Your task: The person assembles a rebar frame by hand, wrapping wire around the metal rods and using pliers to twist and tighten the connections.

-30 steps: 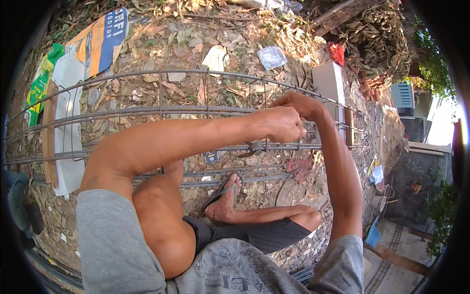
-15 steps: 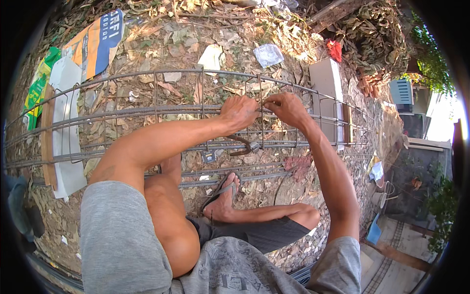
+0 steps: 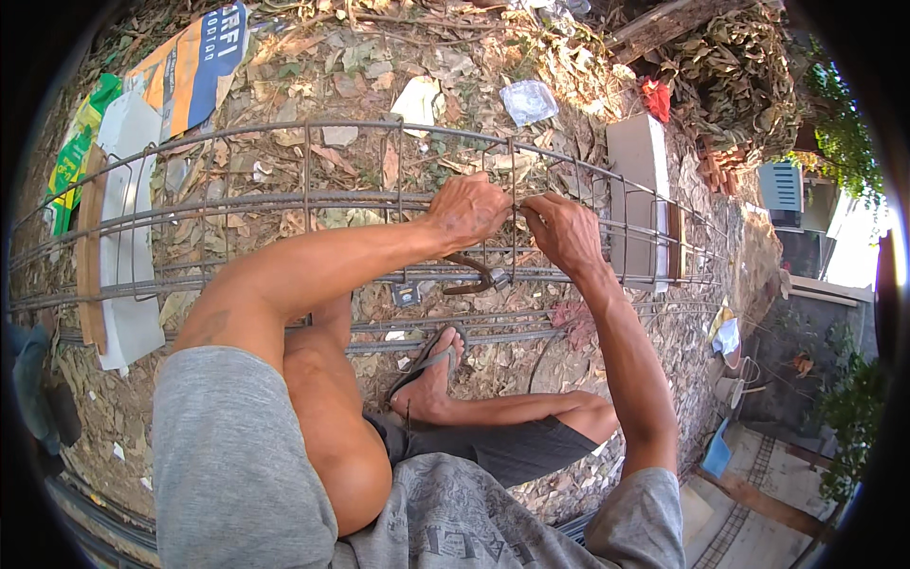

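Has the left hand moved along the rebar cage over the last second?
Yes. The left hand has slid leftward along the rebar cage, away from the grey block; it now sits just left of the right hand.

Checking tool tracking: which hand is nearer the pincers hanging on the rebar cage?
Left. The left hand sits on the top bar directly above the pincers, whose handle curves up toward it. The right hand grips the bar further right of them, beside a stirrup.
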The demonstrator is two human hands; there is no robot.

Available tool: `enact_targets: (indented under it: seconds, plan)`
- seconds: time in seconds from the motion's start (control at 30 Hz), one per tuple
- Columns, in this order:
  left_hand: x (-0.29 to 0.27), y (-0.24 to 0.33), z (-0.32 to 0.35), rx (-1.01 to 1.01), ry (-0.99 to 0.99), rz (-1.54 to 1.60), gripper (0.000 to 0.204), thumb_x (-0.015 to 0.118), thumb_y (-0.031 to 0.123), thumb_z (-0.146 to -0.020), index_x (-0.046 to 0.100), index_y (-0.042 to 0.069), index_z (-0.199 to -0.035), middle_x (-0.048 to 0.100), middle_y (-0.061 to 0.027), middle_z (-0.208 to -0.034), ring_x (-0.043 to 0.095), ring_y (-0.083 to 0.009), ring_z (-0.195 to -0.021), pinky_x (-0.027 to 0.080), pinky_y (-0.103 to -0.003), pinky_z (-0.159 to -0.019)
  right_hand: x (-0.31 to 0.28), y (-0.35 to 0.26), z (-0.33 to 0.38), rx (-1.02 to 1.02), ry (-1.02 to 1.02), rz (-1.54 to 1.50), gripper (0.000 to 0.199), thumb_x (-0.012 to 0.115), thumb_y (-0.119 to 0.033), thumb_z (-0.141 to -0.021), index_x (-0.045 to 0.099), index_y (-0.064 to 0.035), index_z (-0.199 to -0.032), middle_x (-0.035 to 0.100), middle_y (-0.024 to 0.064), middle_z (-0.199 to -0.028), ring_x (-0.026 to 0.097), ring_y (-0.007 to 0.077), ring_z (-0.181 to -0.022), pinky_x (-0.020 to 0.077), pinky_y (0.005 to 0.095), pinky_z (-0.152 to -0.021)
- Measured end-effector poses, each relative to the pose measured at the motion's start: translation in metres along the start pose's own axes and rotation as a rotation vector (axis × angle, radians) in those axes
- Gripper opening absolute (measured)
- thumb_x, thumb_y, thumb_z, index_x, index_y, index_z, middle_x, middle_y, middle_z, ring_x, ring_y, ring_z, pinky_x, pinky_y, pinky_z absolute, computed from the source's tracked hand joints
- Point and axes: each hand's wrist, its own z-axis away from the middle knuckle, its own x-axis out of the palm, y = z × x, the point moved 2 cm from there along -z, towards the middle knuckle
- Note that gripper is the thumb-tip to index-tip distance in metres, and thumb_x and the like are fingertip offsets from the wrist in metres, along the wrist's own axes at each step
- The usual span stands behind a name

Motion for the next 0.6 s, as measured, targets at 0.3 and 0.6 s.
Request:
enact_targets:
  seconds: [0.3, 0.6]
  plan:
    - [0.006, -0.004, -0.001, 0.000, -0.036, -0.026, 0.017, 0.066, 0.018, -0.089, 0.068, 0.007, -0.075, 0.065, -0.0091, -0.067, 0.064, -0.0280, -0.069, 0.055, -0.045, -0.064, 0.007, 0.011, 0.015, 0.358, -0.062, -0.176, 0.020, 0.064, -0.022, -0.098, 0.077, -0.0105, -0.108, 0.074, 0.0186, -0.104, 0.071, 0.0372, -0.090, 0.0556, 0.0449, -0.077]
    - [0.007, -0.001, -0.002, -0.060, -0.098, 0.035, 0.022, 0.065, 0.021, -0.090, 0.067, 0.008, -0.072, 0.065, -0.0085, -0.069, 0.063, -0.0271, -0.074, 0.055, -0.045, -0.068, 0.012, 0.016, 0.056, 0.403, -0.170, -0.256, 0.024, 0.060, -0.020, -0.102, 0.073, -0.0119, -0.121, 0.071, 0.0182, -0.097, 0.065, 0.0288, -0.077, 0.0496, 0.0382, -0.070]
